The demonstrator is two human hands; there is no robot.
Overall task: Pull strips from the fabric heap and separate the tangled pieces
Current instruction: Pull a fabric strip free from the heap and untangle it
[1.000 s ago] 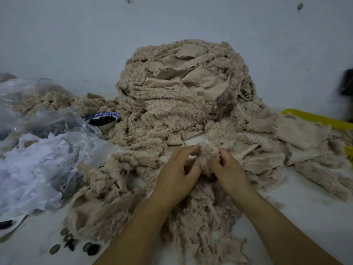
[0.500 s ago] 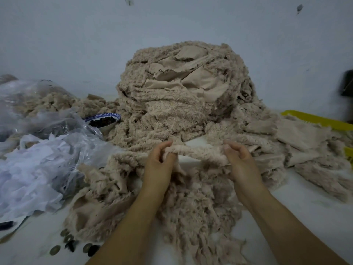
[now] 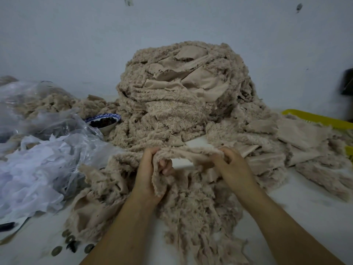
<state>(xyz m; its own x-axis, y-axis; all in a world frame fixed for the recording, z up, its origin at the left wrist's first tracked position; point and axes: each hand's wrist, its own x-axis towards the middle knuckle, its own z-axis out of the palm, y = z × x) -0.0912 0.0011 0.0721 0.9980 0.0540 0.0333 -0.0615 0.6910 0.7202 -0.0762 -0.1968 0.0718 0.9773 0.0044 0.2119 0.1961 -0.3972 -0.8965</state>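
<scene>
Your left hand (image 3: 150, 176) and right hand (image 3: 234, 169) each grip one fuzzy strip (image 3: 191, 153) stretched between them. Next, tug it free from the fabric heap (image 3: 177, 104) just past your hands.

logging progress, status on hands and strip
Left hand and right hand both grip strip. Strip stretched between them, in front of heap. Loose pieces bunched underneath, may snag.

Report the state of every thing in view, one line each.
Strip: held up, stretched sideways.
Left hand: fingers grip one end of it.
Right hand: fingers grip the other end.
Fabric heap: piled high, tangled.
Bowl: upright, holds dark pieces.
Plastic bag: crumpled, slack.
Yellow tray: partly covered by fabric.
</scene>
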